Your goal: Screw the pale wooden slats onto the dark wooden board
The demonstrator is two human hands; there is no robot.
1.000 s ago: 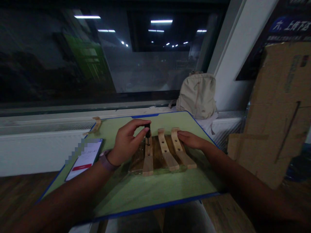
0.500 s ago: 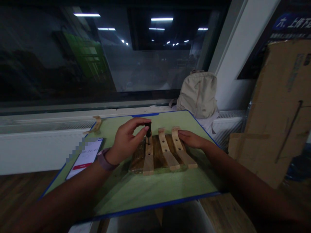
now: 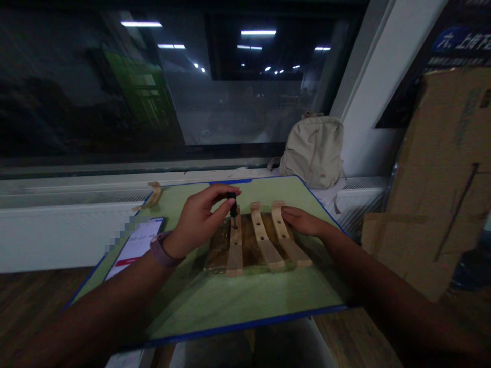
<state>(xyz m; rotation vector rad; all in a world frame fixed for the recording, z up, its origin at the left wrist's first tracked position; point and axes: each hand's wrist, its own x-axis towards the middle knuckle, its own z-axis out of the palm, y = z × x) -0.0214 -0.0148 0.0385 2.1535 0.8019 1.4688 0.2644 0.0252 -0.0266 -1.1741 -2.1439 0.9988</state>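
Observation:
My left hand (image 3: 201, 220) grips the black handle of a small screwdriver (image 3: 233, 207) between thumb and fingers. Its shaft points down to the upper hole of the leftmost curved wooden piece (image 3: 235, 260). That piece lies across a brown wooden board (image 3: 248, 250) that looks wrapped in clear film. Two more curved pieces, a middle one (image 3: 268, 250) and a right one (image 3: 289, 245), lie beside it, each with two dark holes. My right hand (image 3: 303, 221) is closed against the upper right side of the right piece; some of its fingers are hidden.
A phone (image 3: 140, 240) lies on the left of the green, blue-edged tabletop (image 3: 245, 299). Another curved wooden piece (image 3: 154, 195) sits at the far left corner. Behind are a beige backpack (image 3: 314, 151) and a window; cardboard (image 3: 433, 194) stands at the right.
The screwdriver's handle leans slightly more to the left, and the left fingers have shifted a little with it. My right hand stays at the right piece. The view has moved slightly.

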